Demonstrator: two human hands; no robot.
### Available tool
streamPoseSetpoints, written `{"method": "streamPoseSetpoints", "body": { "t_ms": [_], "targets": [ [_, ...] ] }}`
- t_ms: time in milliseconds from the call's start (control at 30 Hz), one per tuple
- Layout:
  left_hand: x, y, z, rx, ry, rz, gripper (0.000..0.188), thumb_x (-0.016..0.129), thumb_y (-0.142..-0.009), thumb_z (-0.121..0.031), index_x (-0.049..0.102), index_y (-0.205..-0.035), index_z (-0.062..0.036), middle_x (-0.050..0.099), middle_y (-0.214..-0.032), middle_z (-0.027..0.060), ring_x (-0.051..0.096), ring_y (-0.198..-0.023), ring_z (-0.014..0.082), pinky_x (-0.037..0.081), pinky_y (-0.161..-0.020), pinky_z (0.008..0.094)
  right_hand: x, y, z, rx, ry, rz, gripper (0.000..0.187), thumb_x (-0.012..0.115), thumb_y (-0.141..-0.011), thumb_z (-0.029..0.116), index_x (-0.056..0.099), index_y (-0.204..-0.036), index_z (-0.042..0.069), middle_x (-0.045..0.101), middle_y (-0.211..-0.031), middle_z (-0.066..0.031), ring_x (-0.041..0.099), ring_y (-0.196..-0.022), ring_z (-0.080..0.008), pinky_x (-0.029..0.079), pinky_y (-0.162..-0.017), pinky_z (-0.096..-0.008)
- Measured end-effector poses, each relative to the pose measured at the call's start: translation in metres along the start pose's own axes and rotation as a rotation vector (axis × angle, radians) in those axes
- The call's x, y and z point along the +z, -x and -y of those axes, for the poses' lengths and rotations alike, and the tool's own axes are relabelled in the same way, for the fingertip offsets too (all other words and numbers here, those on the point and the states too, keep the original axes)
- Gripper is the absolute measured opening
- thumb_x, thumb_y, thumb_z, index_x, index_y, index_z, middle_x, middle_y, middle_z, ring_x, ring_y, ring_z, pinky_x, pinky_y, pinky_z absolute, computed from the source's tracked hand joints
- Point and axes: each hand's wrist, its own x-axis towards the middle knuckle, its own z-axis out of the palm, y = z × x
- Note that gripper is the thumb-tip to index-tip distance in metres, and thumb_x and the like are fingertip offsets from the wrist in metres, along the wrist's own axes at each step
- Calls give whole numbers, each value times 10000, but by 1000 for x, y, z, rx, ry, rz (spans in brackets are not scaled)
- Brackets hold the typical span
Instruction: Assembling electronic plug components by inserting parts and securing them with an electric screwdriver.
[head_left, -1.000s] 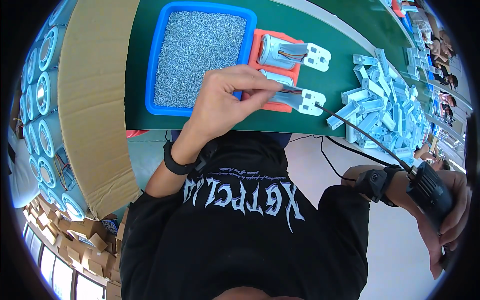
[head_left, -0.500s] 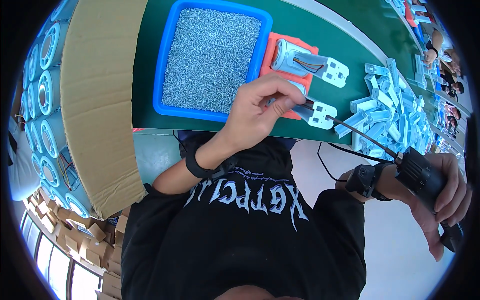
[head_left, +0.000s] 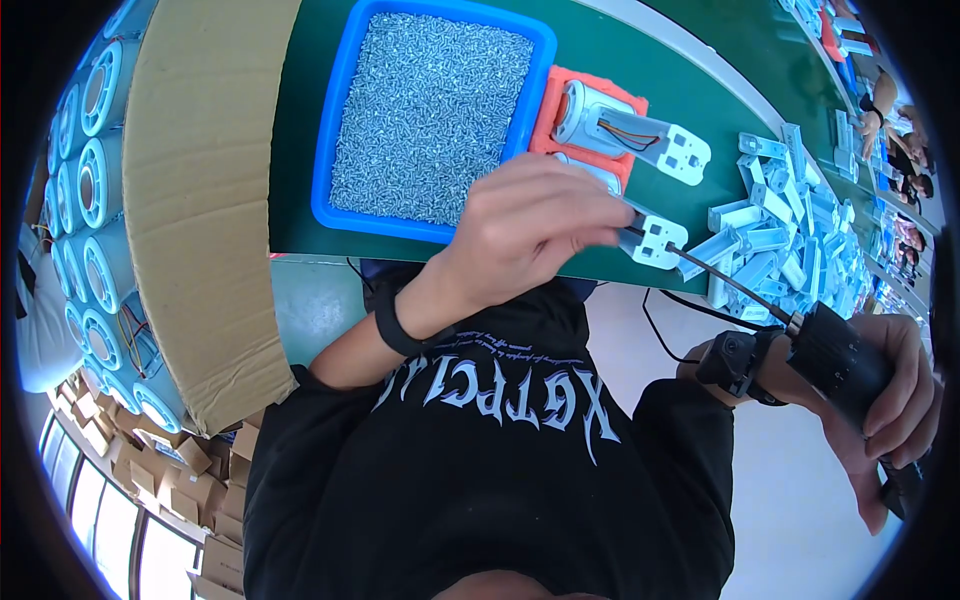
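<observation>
My right hand [head_left: 895, 390] is wrapped around a black electric screwdriver [head_left: 840, 360]. Its long thin shaft [head_left: 735, 282] points left, and the tip meets the white, holed end plate [head_left: 655, 242] of a metal bracket. Over that bracket's body is my left hand [head_left: 530, 225], its fingers drawn together at the plate's left edge; what they pinch, if anything, is hidden. The cylindrical motor housing [head_left: 592, 172] of this unit is mostly covered by the hand. Behind it, a second motor unit [head_left: 595, 118] with wires and a similar bracket lies in a red foam holder [head_left: 545, 125].
A blue tray [head_left: 325, 150] full of small screws stands left of the foam. Loose pale metal brackets [head_left: 765, 215] are heaped at the right on the green table [head_left: 690, 60]. At left, a cardboard sheet [head_left: 205, 200] borders stacked motor housings [head_left: 95, 180]. Other people work at far right.
My left fingers have shifted right toward the end plate and straightened somewhat. The screwdriver tip stays at the bracket plate. The whole view has shifted slightly.
</observation>
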Motion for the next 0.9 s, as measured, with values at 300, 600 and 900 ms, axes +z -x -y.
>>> {"method": "streamPoseSetpoints", "body": {
  "t_ms": [300, 600, 900],
  "targets": [
    [-52, 6, -3, -388, -762, 349, 162, 699, -708, -95, 654, -858, -53, 580, -788, 82, 581, -744, 271, 476, -669, 375, 22, 9, -25, 135, 79, 247, 208, 766, -692, 91, 569, -746, 50, 613, -704, -34, 629, -552, -119, 560, -521, -206],
    [-57, 11, 11, -458, -647, 369, 82, 676, -719, -91, 671, -794, -58, 581, -768, 91, 580, -755, 281, 479, -675, 378, 35, 4, -44, 94, 139, 268, 214, 739, -690, -24, 541, -755, 25, 599, -713, -46, 620, -540, -118, 546, -474, -199],
    [-56, 6, 12, -398, -442, 177, 103, 646, -727, -27, 695, -813, -56, 660, -805, 96, 634, -667, 279, 501, -601, 353, 44, -3, -55, 125, 126, 275, 206, 738, -712, 27, 534, -735, 28, 601, -709, -51, 629, -549, -121, 550, -472, -212]
  ]
}}
